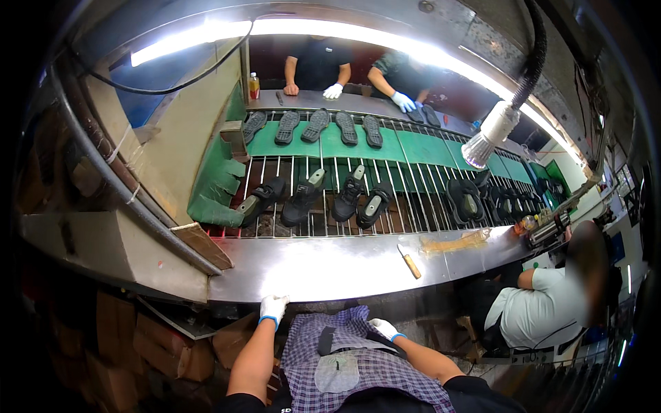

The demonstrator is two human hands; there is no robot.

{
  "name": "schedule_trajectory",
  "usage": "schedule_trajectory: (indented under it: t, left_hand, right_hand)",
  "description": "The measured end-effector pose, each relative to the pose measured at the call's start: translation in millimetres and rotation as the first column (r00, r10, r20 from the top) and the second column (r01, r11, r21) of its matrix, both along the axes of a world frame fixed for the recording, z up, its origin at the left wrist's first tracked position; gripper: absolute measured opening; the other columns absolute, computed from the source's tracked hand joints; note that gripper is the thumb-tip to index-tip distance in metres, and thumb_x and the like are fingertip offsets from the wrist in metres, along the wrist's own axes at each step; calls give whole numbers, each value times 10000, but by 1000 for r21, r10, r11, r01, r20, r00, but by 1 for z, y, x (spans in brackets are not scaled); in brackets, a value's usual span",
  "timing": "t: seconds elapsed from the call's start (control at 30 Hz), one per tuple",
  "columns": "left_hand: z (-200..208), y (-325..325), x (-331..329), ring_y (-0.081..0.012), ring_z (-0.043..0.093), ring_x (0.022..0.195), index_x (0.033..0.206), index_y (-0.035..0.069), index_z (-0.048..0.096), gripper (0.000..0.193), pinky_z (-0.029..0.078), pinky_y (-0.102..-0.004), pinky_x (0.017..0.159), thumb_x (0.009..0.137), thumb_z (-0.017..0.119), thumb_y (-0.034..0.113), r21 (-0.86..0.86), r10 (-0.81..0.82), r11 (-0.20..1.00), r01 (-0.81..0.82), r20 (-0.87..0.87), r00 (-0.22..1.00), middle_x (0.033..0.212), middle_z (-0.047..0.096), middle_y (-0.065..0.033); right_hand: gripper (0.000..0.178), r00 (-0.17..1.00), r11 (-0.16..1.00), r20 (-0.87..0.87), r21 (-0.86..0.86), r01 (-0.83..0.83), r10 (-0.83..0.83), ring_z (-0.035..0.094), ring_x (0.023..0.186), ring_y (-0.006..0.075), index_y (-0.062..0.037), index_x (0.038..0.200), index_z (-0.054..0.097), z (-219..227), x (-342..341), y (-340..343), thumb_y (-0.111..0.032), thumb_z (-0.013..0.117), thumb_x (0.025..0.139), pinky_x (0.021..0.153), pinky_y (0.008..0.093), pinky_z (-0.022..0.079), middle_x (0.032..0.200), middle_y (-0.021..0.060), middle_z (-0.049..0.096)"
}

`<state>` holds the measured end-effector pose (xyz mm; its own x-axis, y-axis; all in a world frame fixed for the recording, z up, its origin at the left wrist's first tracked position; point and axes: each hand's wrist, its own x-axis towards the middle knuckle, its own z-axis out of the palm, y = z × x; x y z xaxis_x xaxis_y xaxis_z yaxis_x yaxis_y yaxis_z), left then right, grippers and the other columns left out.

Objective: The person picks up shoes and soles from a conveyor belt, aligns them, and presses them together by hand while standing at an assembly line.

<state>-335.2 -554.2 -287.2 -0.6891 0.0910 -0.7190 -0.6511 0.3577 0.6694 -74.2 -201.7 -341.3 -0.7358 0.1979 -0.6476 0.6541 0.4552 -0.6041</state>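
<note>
My left hand [274,308], in a white glove with a blue cuff, is closed over the front edge of the metal worktable [330,275]. Beside my checked apron [310,344] is my right hand [384,329], also gloved; its fingers are partly hidden and I see nothing held in it. A knife with a wooden handle [412,266] lies on the worktable, ahead of my right hand. Beyond the table, black shoes [300,199] with pale shoe lasts inside sit on a rack of metal bars [323,224].
Dark soles [287,127] line a green belt [427,148] past the rack. Two people stand across it; one gloved hand [403,102] touches soles. A lamp [485,138] hangs at upper right. A seated person [537,313] is at right, cardboard boxes [158,344] at lower left.
</note>
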Motion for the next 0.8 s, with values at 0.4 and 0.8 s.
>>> schedule_trajectory:
  t: [0.4, 0.8]
  left_hand:
    - [28, 64, -2, -349, 677, 1205, 1254, 51, 687, 379, 524, -413, 1051, 962, 728, 290, -127, -135, 987, 96, -346, 929, 1234, 729, -176]
    - [-62, 84, -68, -373, 302, 1550, 1462, 67, 536, 624, 161, -536, 1310, 967, 648, 430, -578, -281, 759, -298, -705, 651, 1606, 460, -142]
  right_hand:
    - [459, 996, 996, 46, 55, -75, 72, 696, 1153, 267, -33, 1297, 695, 36, 1, 0, -405, 622, 1040, 1022, 368, 510, 1207, 161, 756]
    - [330, 998, 972, -21, 232, -46, 53, 652, 876, 115, 4, 1271, 670, 165, -137, 81, -228, 678, 1037, 809, 274, 550, 999, 66, 696]
